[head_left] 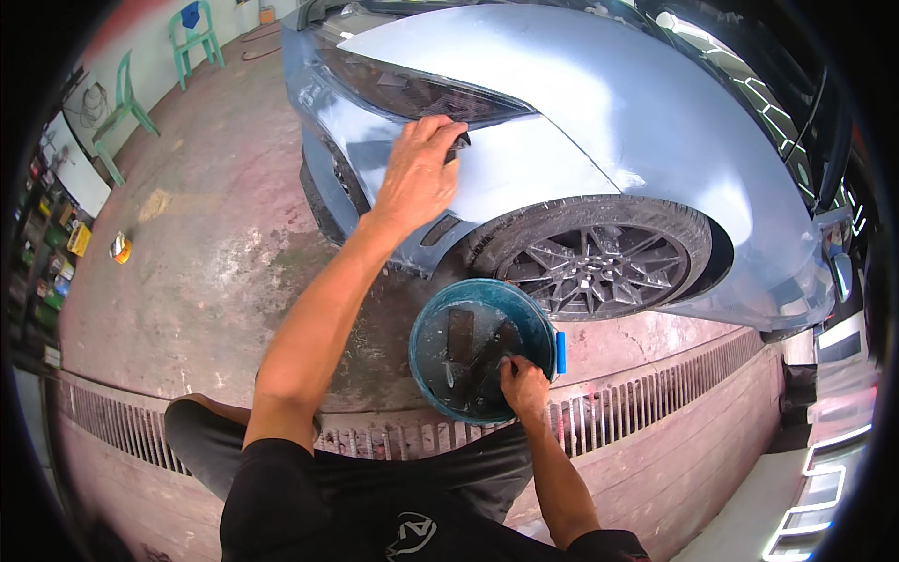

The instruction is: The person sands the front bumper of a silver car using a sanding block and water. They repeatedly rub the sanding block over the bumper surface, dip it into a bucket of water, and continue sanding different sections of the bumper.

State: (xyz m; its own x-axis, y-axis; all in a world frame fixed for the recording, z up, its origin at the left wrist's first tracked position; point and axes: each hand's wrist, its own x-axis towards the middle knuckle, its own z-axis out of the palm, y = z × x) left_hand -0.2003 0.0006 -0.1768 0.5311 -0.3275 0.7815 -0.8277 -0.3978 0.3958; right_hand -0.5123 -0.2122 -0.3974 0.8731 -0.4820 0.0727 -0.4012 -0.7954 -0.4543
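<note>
My left hand (420,173) is closed on a small black pad (458,146), pressed to the pale, dull-surfaced front corner of a blue-grey car (548,159), just below the headlight (421,92). The pad is mostly hidden by the fingers. Below the front wheel (590,262) stands a teal bucket (536,323) of water with a blue handle grip. My right hand (526,386) reaches over its near right rim, fingertips pinched at a dark flat piece (489,367) in the water; its kind is unclear. A dark rectangular block (460,335) lies beside it in the bucket.
A slatted floor drain (646,398) runs across in front of my knees. Two green plastic chairs (194,42) stand by the wall at the far left. Shelves with bottles (51,272) line the left side, and a small yellow can (120,247) sits on the stained floor.
</note>
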